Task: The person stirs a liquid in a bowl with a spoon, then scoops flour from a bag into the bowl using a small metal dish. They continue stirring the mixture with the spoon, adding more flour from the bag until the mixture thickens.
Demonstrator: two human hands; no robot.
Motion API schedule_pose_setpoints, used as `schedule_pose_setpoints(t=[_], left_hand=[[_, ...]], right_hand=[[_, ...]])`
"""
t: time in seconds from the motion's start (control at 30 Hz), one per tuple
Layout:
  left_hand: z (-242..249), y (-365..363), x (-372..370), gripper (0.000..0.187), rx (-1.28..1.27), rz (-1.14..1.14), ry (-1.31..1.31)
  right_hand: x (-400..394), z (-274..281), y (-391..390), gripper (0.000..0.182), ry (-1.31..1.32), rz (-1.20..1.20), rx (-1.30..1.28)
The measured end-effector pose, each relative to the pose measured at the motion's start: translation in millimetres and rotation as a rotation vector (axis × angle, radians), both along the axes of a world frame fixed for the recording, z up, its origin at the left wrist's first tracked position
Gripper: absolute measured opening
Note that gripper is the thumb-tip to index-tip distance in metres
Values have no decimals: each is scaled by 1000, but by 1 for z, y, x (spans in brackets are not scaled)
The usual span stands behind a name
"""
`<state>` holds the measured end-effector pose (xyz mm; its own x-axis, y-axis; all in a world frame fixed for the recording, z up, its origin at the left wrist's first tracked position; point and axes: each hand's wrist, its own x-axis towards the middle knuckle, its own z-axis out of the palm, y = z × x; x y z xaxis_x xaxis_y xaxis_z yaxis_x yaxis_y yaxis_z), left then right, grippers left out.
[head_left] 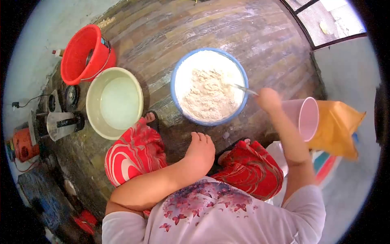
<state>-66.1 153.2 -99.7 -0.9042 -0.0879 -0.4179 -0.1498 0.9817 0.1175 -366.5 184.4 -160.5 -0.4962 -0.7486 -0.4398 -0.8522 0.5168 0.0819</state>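
Note:
A blue-rimmed basin on the floor holds white flour with a rougher, clumped patch in its middle. My right hand is closed around the handle of a metal spoon, whose far end rests in the flour at the basin's right side. Between my knees, my left hand hangs in front of the basin, touching nothing that I can see. Its fingers are bent and close together, with nothing visible in them. To the left of the flour stands a cream basin with clear liquid in it.
A red bucket stands at the upper left. Behind my right forearm are a pink bucket and a yellow-orange bag. A clear jug and other appliances lie at the left wall. A window shows at the upper right.

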Motion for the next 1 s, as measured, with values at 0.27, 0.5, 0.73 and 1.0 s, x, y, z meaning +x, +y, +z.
schedule_pose_setpoints(t=[0.27, 0.5, 0.73, 1.0], left_hand=[[-2, -2, -5, 34, -17, -10, -32], [3, -8, 1, 32, -47, 19, 28], [5, -3, 0, 34, -9, -9, 37], [0, -5, -7, 34, 0, 0, -45]], right_hand=[[37, -13, -23, 25, -168, -17, -175], [13, 79, 11, 23, -116, -29, -138], [12, 5, -7, 25, -5, 29, 74], [44, 4, -25, 25, -202, -35, -114]])
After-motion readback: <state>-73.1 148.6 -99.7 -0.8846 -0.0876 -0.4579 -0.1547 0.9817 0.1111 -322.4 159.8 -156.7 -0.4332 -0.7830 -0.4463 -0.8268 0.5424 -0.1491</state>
